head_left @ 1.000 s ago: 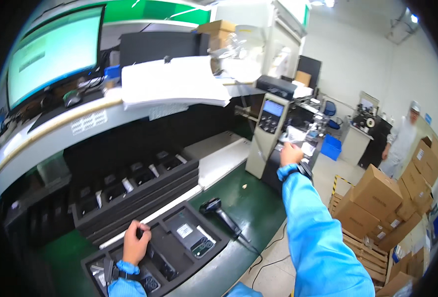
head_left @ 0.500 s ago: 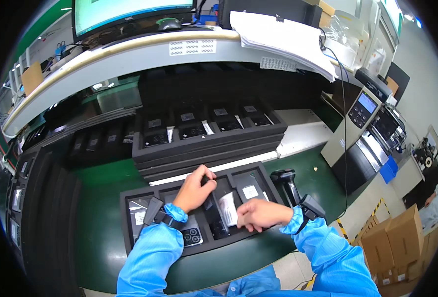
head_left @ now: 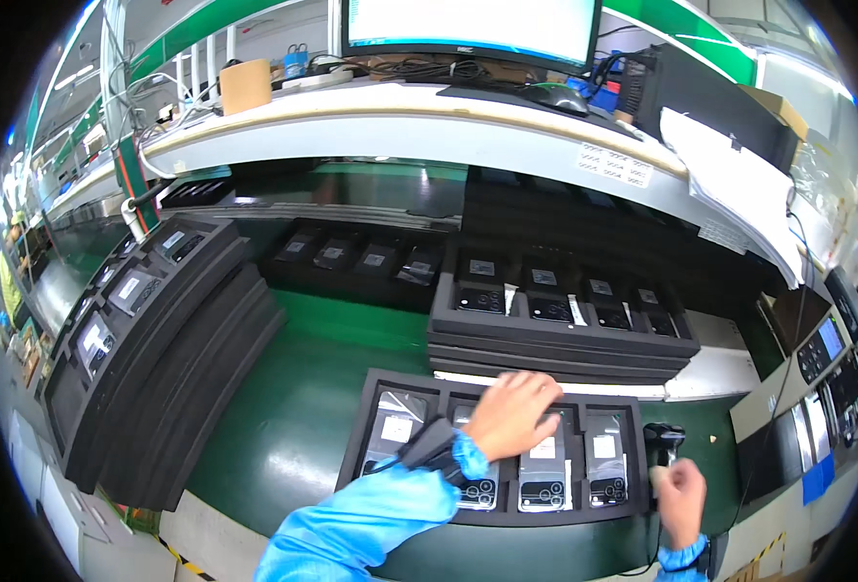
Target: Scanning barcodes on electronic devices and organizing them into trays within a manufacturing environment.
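Observation:
A black foam tray (head_left: 348, 472) lies on the green bench, with several phones in its compartments. The phones have clear film, white labels and camera blocks at the near end. My left hand (head_left: 514, 415) is over the tray's far middle, fingers stretched and thumb apart, partly covering one phone. The phone (head_left: 542, 475) just right of that hand lies flat, a thin white strip (head_left: 569, 482) beside it. Off the tray's right edge, my right hand (head_left: 679, 504) has curled fingers close to a black handheld scanner (head_left: 664, 436); whether anything is pinched in them is hidden.
Behind the tray stands a stack of foam trays (head_left: 565, 354) holding phones and white strips. Another tall tray stack (head_left: 172, 359) rises at left, and a low tray (head_left: 351, 262) sits farther back. A label printer (head_left: 807, 388) is at right; a shelf (head_left: 400, 126) with a monitor (head_left: 468, 29) spans above.
The view has swung left. The phone that was tilted up under my left hand now lies flat in the tray. My right hand has moved from above the tray to beside the scanner.

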Demonstrator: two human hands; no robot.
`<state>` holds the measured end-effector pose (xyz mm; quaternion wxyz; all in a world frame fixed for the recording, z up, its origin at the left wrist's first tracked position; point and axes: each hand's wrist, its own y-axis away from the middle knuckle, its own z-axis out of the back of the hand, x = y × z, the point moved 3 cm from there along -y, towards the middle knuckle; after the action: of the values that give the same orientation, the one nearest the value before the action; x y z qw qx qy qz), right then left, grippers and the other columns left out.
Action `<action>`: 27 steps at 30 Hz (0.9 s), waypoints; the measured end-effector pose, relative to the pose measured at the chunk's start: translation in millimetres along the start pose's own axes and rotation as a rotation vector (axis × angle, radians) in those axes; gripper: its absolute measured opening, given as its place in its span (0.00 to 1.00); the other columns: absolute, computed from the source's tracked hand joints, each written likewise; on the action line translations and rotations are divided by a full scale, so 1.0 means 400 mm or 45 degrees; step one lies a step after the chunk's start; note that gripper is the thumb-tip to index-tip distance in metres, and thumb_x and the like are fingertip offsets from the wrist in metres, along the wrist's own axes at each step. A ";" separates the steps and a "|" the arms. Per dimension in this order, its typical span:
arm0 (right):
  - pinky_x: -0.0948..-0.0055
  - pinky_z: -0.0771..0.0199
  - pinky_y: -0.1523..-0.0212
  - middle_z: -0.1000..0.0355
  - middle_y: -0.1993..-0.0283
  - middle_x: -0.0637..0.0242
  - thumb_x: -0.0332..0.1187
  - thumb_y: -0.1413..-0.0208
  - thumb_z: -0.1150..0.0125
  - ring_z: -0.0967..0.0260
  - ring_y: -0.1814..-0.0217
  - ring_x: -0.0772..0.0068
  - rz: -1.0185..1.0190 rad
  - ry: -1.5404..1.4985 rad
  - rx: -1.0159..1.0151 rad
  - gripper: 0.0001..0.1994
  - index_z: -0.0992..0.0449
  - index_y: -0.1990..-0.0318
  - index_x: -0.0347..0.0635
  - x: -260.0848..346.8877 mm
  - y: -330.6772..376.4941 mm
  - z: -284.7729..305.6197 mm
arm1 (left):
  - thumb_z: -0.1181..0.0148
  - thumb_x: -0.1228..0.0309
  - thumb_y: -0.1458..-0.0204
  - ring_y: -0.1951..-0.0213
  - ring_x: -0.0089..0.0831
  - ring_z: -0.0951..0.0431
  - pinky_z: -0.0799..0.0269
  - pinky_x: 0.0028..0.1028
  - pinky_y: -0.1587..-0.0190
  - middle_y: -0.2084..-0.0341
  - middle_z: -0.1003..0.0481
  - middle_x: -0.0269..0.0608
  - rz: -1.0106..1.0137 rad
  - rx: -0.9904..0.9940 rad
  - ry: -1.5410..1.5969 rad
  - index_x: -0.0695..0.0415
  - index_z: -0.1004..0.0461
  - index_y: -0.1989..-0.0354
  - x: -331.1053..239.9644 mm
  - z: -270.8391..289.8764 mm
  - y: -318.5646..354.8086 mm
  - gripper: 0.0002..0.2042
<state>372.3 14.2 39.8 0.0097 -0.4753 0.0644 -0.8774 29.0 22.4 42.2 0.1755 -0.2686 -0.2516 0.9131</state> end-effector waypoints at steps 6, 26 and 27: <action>0.76 0.38 0.63 0.37 0.68 0.72 0.29 0.40 0.39 0.41 0.67 0.79 0.059 0.146 -0.535 0.11 0.29 0.52 0.38 -0.232 0.024 0.087 | 0.38 0.72 0.47 0.71 0.31 0.20 0.25 0.29 0.66 0.75 0.21 0.41 0.649 -0.419 0.019 0.62 0.23 0.67 0.242 0.334 0.034 0.05; 0.62 0.31 0.44 0.23 0.49 0.44 0.43 0.32 0.44 0.27 0.48 0.49 -0.045 0.106 -0.183 0.22 0.26 0.45 0.29 -0.143 0.021 0.019 | 0.41 0.43 0.45 0.57 0.66 0.21 0.27 0.55 0.52 0.62 0.19 0.62 1.249 -0.341 -0.770 0.57 0.26 0.55 0.684 0.227 -0.024 0.27; 0.62 0.31 0.44 0.23 0.49 0.44 0.43 0.32 0.44 0.27 0.48 0.50 -0.056 0.092 -0.193 0.22 0.26 0.45 0.29 -0.145 0.019 0.017 | 0.39 0.44 0.46 0.57 0.65 0.20 0.27 0.55 0.53 0.63 0.19 0.61 1.263 -0.381 -0.802 0.59 0.25 0.56 0.669 0.243 -0.019 0.26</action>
<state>409.6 10.6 -5.6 -0.0479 -0.4440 0.1203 -0.8866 -238.3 114.8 9.8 -0.3938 -0.0925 -0.2620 0.8762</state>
